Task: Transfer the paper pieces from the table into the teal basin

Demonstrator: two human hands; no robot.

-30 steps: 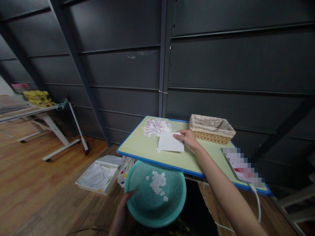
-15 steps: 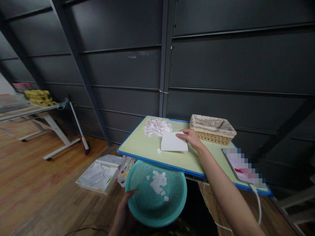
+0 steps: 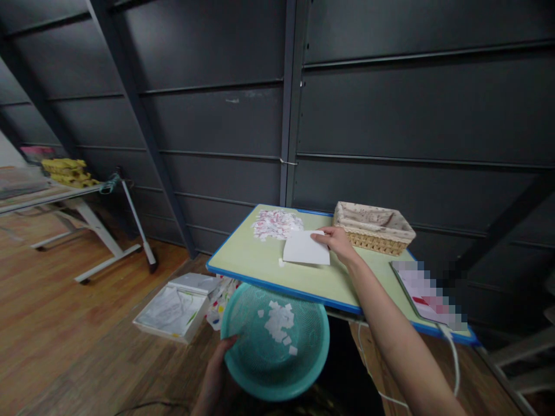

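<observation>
My left hand (image 3: 221, 364) grips the near left rim of a teal plastic colander (image 3: 318, 364), held below the front edge of the table. Several small white paper squares (image 3: 280, 323) lie inside the colander. My right hand (image 3: 338, 242) pinches the right edge of a white card (image 3: 306, 248) just over the tabletop. Behind the card's left part is a heap of paper scraps (image 3: 276, 223), white with pink marks. One small white scrap (image 3: 281, 263) shows at the card's lower left corner.
On the blue-edged, pale green table (image 3: 243, 260) stand a cloth-lined wicker basket (image 3: 375, 231) and, to the right, a flat device (image 3: 425, 294) with a white cable (image 3: 455, 358). An open white box (image 3: 173, 309) sits on the floor. A dark panelled wall (image 3: 225, 127) rises behind.
The white card has shifted very slightly, and the small scrap beside it is now partly covered. The left hand and colander stay in place.
</observation>
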